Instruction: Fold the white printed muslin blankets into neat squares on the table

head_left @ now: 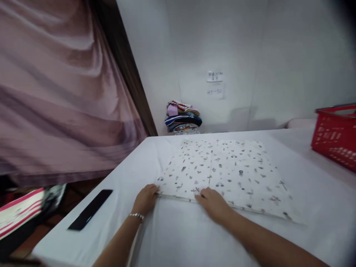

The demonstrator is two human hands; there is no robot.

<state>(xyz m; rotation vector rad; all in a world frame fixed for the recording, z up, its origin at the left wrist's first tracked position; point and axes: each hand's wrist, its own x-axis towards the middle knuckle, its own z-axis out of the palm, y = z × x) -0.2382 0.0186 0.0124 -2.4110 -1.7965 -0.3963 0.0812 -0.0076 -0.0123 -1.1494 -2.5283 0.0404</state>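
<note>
A white cloth (233,174) with small scattered prints lies folded flat on the white-covered table (178,237). A crease runs from its near edge to the far side. My left hand (146,200), with a bracelet at the wrist, is closed on the cloth's near left corner. Farther right along the same near edge, my right hand (213,205) has its thumb and fingers closed on the fabric. The undersides of the fingers are hidden in both hands.
A black flat object (91,209) rests near the table's left edge. At the far end stands a stack of folded fabrics (183,118). A red basket (335,137) sits at the right. Pink drapery (63,92) hangs on the left, and paper labels (215,85) mark the wall.
</note>
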